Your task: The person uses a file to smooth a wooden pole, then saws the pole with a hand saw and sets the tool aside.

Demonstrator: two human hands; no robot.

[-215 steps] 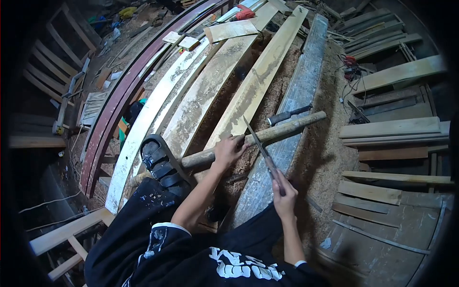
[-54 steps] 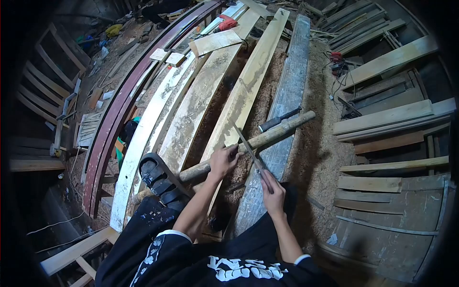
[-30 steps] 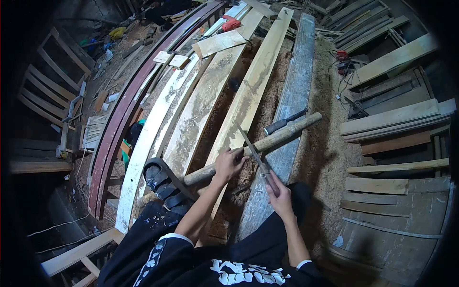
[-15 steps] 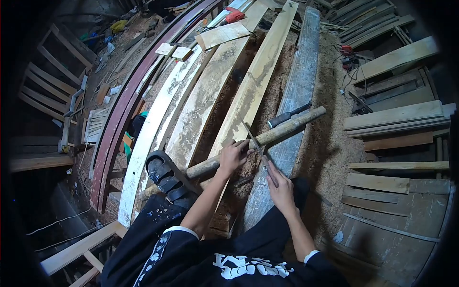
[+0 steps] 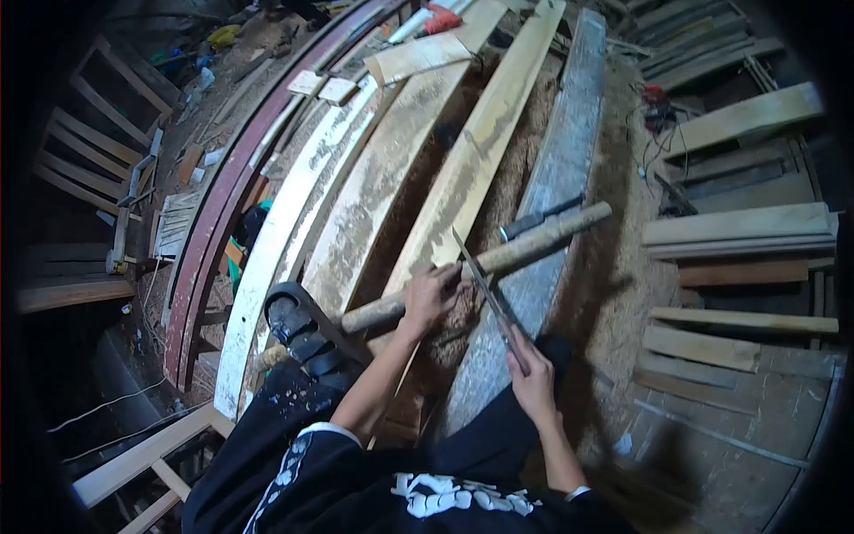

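Note:
A round wooden pole (image 5: 374,315) lies slantwise over several boards. My left hand (image 5: 431,303) is closed over it near its middle, fingers curled round the top. In my right hand (image 5: 532,378) is a narrow, tapering handsaw (image 5: 489,289), gripped at its near end; its blade crosses the pole just right of my left fingers. The teeth are too small to see. My sandalled foot (image 5: 307,329) presses on the pole's left part. Just beyond the pole's right part lies a dark, long-handled tool (image 5: 541,219) with a blue end.
Pale boards (image 5: 480,142), a grey weathered plank (image 5: 560,142) and a dark red curved beam (image 5: 209,258) run away from me. A red power tool (image 5: 440,20) lies at the far end. Stacked timber (image 5: 738,227) stands right, beyond sawdust. Slatted frames (image 5: 98,151) are at left.
My right hand has drawn the handsaw back toward my body and slightly right, so more of the blade shows on my side of the pole. My left hand keeps its hold.

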